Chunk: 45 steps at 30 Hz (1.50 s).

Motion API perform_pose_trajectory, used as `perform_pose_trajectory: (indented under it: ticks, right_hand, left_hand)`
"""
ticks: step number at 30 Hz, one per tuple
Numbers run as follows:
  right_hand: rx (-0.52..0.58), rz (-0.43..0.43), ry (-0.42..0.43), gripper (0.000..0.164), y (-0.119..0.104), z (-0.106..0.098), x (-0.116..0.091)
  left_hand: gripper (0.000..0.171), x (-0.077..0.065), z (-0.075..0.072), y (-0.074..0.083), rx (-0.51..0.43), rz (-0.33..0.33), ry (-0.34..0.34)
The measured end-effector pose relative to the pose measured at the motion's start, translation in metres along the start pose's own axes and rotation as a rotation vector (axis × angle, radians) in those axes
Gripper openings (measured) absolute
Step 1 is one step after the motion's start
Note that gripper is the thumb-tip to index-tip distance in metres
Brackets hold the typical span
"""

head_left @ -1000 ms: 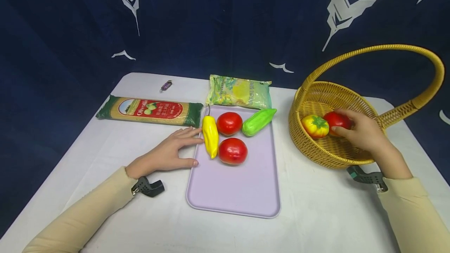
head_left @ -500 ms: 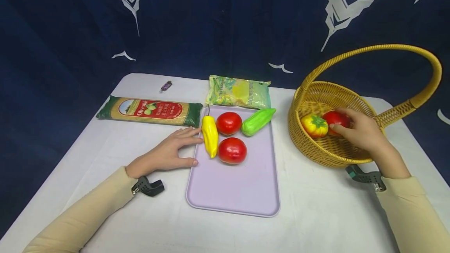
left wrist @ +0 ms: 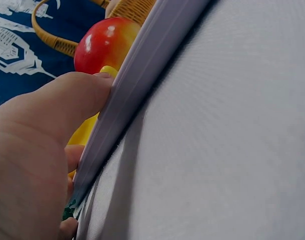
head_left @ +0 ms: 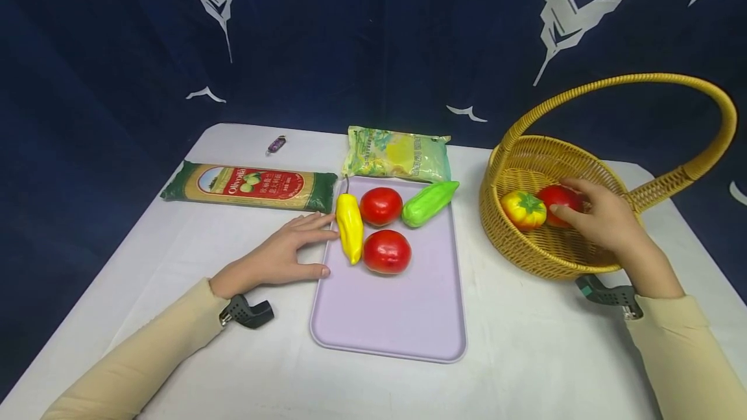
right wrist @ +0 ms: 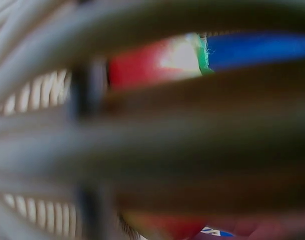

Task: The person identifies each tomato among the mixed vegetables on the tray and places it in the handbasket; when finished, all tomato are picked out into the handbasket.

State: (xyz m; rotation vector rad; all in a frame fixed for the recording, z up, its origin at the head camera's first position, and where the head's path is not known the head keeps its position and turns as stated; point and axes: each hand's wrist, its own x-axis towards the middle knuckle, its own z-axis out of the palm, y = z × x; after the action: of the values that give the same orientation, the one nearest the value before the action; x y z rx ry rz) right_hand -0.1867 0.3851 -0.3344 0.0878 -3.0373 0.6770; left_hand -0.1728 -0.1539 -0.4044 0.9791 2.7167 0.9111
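My left hand [head_left: 281, 253] lies at the left rim of a lilac tray [head_left: 391, 323], fingers stretched and thumb touching the edge. Close to its fingertips is a yellow pepper [head_left: 349, 229]. Also on the tray are two glossy red fruits, one nearer [head_left: 387, 252] and one farther [head_left: 381, 206], and a green ridged vegetable [head_left: 430, 203]. Inside the wicker basket [head_left: 525, 255] my right hand [head_left: 607, 218] grips another red fruit [head_left: 559, 203] between thumb and fingers. Beside that fruit sits a small yellow-and-red pumpkin [head_left: 523, 210]. Blurred wicker strands block most of the right wrist view.
Behind the tray lies a green snack packet [head_left: 398, 154]. A spaghetti pack [head_left: 251, 186] lies left of it, with a small purple item [head_left: 277, 144] farther back. The basket's tall handle [head_left: 618, 78] arches over the right side. A dark blue curtain [head_left: 373, 37] hangs behind the table.
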Motion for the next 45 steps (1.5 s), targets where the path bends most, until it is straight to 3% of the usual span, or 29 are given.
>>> perform_pose_trajectory:
  ticks: [30,45]
  right_hand:
    - [0.018,0.018,0.065,0.07,-0.0023,-0.0037,-0.0018]
    - [0.106,-0.001,0.122,0.066,-0.0046,-0.0057,-0.0041]
  left_hand:
    - [0.062,-0.0001,0.0004,0.0002,0.01,-0.014,-0.006]
    - [0.062,0.0,0.0006,0.0015,0.011,-0.022,-0.005]
